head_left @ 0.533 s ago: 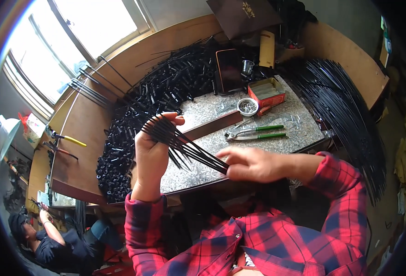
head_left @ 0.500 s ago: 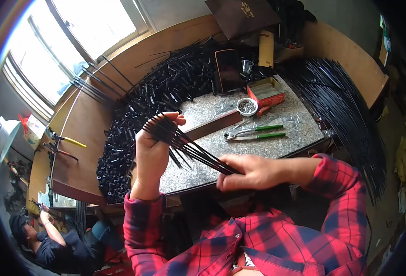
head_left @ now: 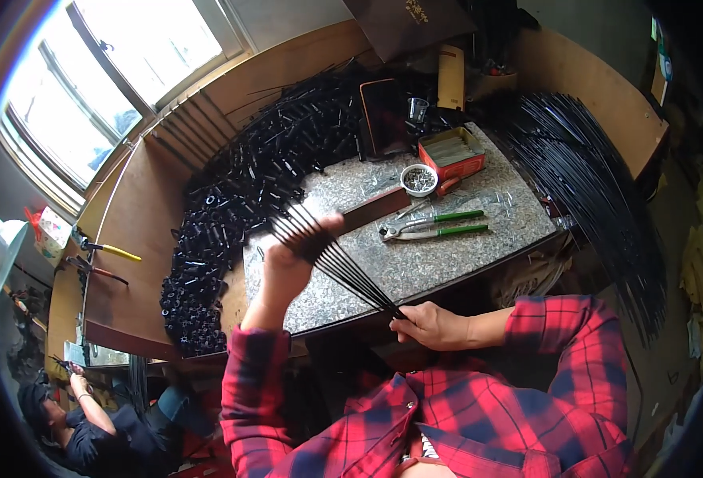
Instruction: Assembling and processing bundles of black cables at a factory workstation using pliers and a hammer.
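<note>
A bundle of thin black rods (head_left: pixel 359 288) runs slantwise between my two hands. My left hand (head_left: pixel 281 259) is closed around its upper part, over the front of the stone-topped bench (head_left: pixel 439 255). There the rods spread in a fan. Lower and to the right, my right hand (head_left: pixel 433 325) pinches their gathered ends, just off the bench's front edge. Thin dark lines (head_left: pixel 196 127) show by the window panel; I cannot tell whether they belong to the bundle.
Heaped short black tubular parts (head_left: pixel 232 215) line the left and back. Green-handled pincers (head_left: pixel 435 227), a white cup of small metal pieces (head_left: pixel 419 181), a red tin (head_left: pixel 455 155) and a phone (head_left: pixel 383 119) lie nearby. Long black rods (head_left: pixel 587 183) hang at right. A co-worker (head_left: pixel 88 422) sits lower left.
The left hand has moved right and slightly down along with the rods. My right hand has shifted down, and the rods between the hands are spread more evenly.
</note>
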`<state>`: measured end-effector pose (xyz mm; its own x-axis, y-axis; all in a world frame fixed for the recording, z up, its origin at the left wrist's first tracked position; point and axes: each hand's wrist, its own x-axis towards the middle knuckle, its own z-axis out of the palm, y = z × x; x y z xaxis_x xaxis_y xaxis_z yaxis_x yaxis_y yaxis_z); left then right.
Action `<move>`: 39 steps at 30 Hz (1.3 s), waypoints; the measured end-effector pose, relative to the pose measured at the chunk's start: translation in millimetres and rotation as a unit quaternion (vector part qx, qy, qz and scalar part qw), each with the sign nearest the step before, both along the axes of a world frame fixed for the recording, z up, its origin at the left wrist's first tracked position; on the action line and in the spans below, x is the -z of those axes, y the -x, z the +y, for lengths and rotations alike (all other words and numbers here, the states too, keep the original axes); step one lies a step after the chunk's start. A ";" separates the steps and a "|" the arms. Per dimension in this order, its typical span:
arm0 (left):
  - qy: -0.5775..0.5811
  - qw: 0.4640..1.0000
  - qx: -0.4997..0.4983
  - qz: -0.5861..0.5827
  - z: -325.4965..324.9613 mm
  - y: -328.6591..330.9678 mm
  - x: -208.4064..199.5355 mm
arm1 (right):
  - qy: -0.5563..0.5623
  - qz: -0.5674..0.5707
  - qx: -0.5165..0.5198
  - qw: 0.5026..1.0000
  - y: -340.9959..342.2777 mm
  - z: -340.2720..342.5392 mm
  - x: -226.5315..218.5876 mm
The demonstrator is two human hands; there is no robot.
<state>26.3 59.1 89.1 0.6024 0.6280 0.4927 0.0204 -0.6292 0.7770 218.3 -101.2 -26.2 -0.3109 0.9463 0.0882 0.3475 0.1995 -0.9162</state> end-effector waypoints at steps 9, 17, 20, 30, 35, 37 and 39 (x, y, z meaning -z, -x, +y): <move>-0.110 0.930 0.073 0.342 -53.0 30.9 20.9 | 0.052 -0.091 -0.015 0.994 -1.5 4.0 123.3; -0.235 0.904 -0.025 0.357 -63.6 7.5 100.5 | -0.115 -0.178 0.038 0.977 5.7 20.9 187.5; -0.282 0.879 -0.022 0.384 -60.5 12.0 101.1 | 0.014 -0.224 0.010 0.974 -4.7 19.8 180.6; -0.257 0.888 -0.089 0.370 -66.6 8.0 89.5 | -0.116 -0.144 -0.055 0.981 -28.3 4.4 136.3; -0.239 0.893 -0.076 0.374 -61.9 11.8 97.8 | 0.090 -0.136 -0.158 0.974 -19.6 26.1 -28.8; -0.239 0.897 -0.078 0.363 -60.9 15.0 99.1 | 0.199 -0.060 -0.147 0.967 -20.1 31.5 -64.0; -0.242 0.898 -0.054 0.363 -57.6 12.7 99.0 | 0.193 -0.042 -0.148 0.969 -29.1 34.4 -84.2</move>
